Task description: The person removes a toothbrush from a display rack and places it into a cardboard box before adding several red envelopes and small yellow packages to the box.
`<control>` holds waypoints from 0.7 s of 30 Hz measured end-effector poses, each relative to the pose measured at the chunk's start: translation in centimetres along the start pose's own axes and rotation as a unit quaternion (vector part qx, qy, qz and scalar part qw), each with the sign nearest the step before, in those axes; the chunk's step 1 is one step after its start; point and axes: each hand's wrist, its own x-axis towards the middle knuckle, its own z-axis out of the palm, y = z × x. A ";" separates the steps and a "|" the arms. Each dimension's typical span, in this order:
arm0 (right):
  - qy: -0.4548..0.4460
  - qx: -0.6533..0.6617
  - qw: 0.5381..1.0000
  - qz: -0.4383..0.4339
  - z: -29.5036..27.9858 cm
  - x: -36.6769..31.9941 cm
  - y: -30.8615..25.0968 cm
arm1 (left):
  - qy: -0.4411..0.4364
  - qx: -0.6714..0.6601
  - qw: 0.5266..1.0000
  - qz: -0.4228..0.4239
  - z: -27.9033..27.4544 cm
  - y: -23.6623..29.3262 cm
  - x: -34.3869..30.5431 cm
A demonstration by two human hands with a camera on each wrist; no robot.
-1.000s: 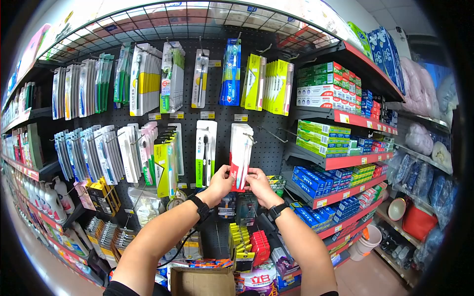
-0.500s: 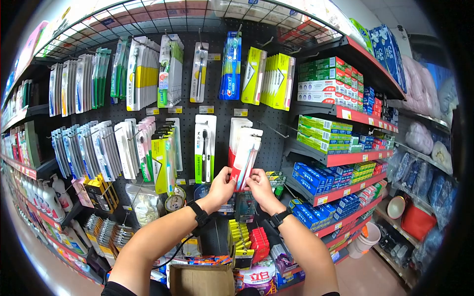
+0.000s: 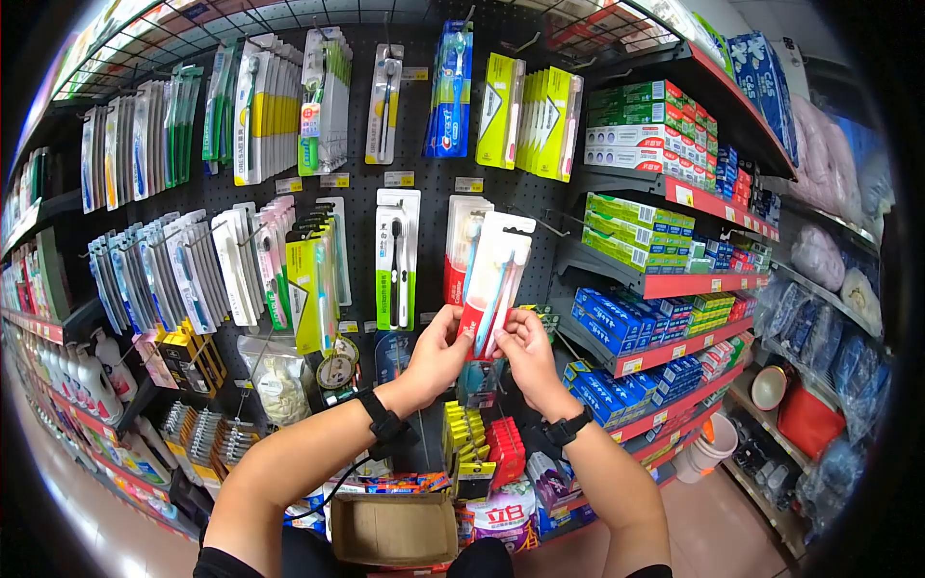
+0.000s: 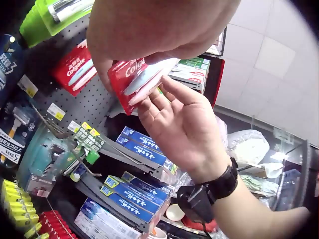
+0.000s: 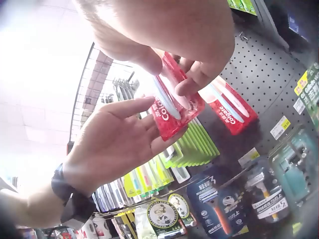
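Fingers and thumbs of both hands: curled, the left hand (image 3: 436, 354) and the right hand (image 3: 532, 361) pinching one toothbrush pack (image 3: 501, 270) by its lower part, one at each side. Pack: white above, red below, upright but with its top leaning to the right, upper end free. Chief risk, a slip or a twist, should one pinch loosen and leave the weight on a single edge. Second risk, a dented clear front or creased backing, from squeezing too hard. Wrists: a black band (image 3: 381, 416) on the left, another band (image 3: 567, 427) on the right; a thin cable (image 3: 347, 477) near the left forearm, liable to snag on stock if that arm swings wide. Behind the held pack: a similar hanging pack (image 3: 461, 231), apart from it in the wrist views; a forward push could knock the two together or set the hanging one swinging. To the left: a black-and-green pack (image 3: 397, 260), near enough to be brushed by a sideways move. To the right: a bare hook (image 3: 544, 226), jutting outward, a possible catch for the pack's top or a knuckle. Below: yellow packs (image 3: 465, 438), red packs (image 3: 506, 453) and a cardboard box (image 3: 395, 554), probable landing places for anything dropped.
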 end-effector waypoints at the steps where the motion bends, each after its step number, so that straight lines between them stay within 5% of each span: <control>1: 0.000 0.000 1.000 0.002 0.2 -0.5 -0.2 | 0.001 0.002 1.000 0.010 0.0 0.3 -0.3; 21: -0.077 0.026 0.990 0.116 4.2 -15.8 2.7 | -0.077 -0.082 0.978 -0.175 -4.9 -2.1 -17.6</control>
